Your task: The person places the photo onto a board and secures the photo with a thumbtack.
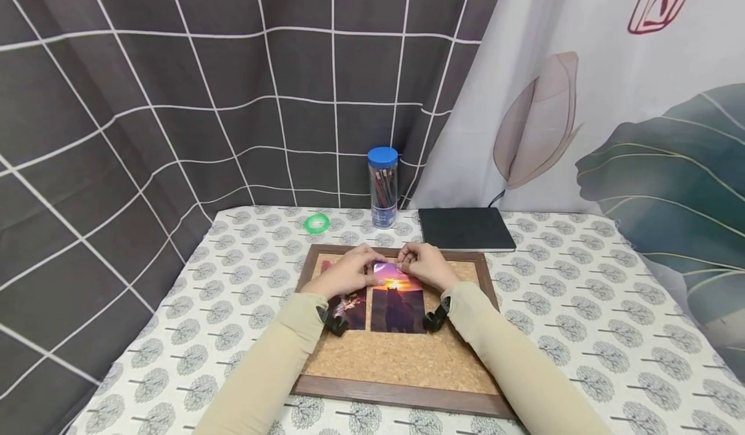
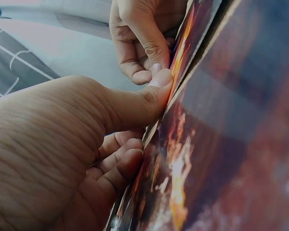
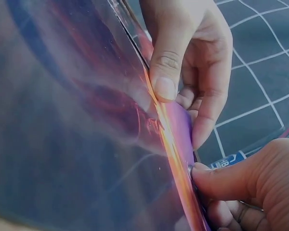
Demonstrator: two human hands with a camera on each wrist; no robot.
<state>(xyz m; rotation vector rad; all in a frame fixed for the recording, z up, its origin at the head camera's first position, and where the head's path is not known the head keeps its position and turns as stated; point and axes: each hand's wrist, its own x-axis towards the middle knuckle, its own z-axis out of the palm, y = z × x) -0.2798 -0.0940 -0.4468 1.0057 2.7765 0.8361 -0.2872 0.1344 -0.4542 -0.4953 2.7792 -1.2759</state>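
Note:
A sunset photo (image 1: 398, 306) with dark silhouettes lies on a cork board (image 1: 401, 360) in a brown wooden frame. My left hand (image 1: 348, 272) rests at its upper left, the thumb pressing the photo's edge. At the top edge, my right hand (image 1: 427, 265) has its thumb on a small round metal thumbtack (image 3: 190, 172), mostly covered by the thumb; the other fingers are curled. A second photo (image 1: 354, 310), dark with bright streaks, lies left of the first, partly under my left hand and wrist.
Behind the board stand a clear tube of pencils (image 1: 383, 189) with a blue lid and a green tape roll (image 1: 317, 223). A black flat notebook-like item (image 1: 465, 228) lies at the back right. A tree-print cloth (image 1: 582, 306) covers the table; curtains hang behind.

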